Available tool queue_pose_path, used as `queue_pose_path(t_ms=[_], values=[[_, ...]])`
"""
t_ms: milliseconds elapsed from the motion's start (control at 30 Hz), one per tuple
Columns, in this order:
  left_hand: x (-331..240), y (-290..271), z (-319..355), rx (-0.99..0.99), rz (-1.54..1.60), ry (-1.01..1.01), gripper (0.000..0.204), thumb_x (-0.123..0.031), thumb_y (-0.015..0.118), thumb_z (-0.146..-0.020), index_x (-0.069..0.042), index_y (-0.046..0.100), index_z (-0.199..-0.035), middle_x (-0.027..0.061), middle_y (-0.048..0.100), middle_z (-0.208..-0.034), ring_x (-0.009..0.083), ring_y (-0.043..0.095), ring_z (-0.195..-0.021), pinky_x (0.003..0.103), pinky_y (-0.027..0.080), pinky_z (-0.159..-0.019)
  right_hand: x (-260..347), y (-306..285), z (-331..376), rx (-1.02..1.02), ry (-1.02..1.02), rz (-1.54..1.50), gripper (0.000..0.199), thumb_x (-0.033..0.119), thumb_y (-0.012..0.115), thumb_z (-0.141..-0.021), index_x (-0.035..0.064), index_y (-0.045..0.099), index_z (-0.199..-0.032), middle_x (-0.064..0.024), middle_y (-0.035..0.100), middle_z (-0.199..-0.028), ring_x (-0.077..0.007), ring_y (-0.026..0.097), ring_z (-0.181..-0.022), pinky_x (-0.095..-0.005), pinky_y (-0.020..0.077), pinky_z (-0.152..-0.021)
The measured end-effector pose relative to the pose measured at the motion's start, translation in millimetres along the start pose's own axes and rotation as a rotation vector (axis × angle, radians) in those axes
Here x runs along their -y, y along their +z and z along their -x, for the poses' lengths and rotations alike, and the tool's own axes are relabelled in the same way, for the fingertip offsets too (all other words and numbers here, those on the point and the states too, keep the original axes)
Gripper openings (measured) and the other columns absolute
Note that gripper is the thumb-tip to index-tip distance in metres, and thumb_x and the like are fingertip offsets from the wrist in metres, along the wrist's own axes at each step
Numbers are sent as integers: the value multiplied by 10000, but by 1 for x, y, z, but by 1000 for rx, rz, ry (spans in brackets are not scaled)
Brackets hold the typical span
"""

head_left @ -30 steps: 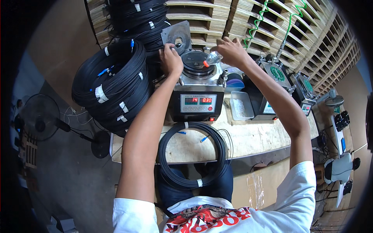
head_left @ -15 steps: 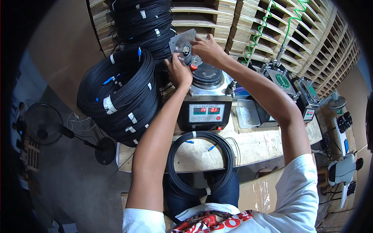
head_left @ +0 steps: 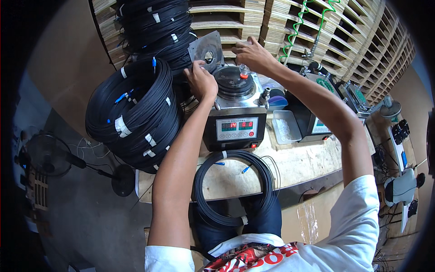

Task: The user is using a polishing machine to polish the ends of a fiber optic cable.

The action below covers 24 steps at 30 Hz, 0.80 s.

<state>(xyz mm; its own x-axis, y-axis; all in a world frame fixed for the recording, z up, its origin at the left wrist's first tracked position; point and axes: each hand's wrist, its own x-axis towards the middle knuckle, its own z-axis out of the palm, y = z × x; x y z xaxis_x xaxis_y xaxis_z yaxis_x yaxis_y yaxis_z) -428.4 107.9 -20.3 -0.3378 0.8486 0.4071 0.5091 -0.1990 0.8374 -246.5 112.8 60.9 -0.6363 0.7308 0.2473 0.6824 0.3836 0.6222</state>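
My left hand grips the lower edge of a square grey metal plate with a round hole, tilted up behind the machine. In my right hand is a small clear bottle, turned down with its orange-red tip over the right part of a round black disc. The fingers partly cover the bottle. That disc sits on top of a polishing machine with a lit digital panel. Nearer me, a coil of black cable with blue connectors lies over the table's front edge.
Tall stacks of black cable coils stand left and behind. Right of the machine are a clear plastic tray holding small pale pieces, and a second machine. Wooden pallets rise behind; a fan stands at left.
My right hand has moved right, away from the plate, bringing the bottle over the disc. My left hand still holds the plate. The lit reading on the panel has changed.
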Motion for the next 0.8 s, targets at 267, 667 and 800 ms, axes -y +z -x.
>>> queue_pose_path(t_ms=[267, 667, 800], values=[[6, 5, -2, -20, 11, 52, 193, -104, 517, -966, -157, 587, -1138, 147, 521, -1190, 367, 605, -1077, 499, 523, -843, 32, -41, 6, -8, -119, -4, 163, 113, 713, -773, 210, 738, -902, 49, 624, -1274, -147, 473, -1293, -489, 359, -1110], [3, 8, 0, -21, 18, 38, 205, -85, 518, -961, -174, 584, -1134, 129, 518, -1194, 366, 602, -1091, 511, 521, -850, 19, 3, -12, -58, 116, -130, 342, 132, 763, -770, 260, 729, -1085, 18, 604, -1246, -167, 485, -1270, -517, 418, -987], [3, 4, -1, -35, 20, 38, 211, -86, 504, -964, -178, 585, -1135, 125, 525, -1185, 362, 596, -1104, 515, 515, -863, -2, 20, 15, 1, 354, -604, 541, 202, 836, -746, 199, 655, -1256, -66, 646, -1221, -259, 588, -1164, -481, 470, -927]])
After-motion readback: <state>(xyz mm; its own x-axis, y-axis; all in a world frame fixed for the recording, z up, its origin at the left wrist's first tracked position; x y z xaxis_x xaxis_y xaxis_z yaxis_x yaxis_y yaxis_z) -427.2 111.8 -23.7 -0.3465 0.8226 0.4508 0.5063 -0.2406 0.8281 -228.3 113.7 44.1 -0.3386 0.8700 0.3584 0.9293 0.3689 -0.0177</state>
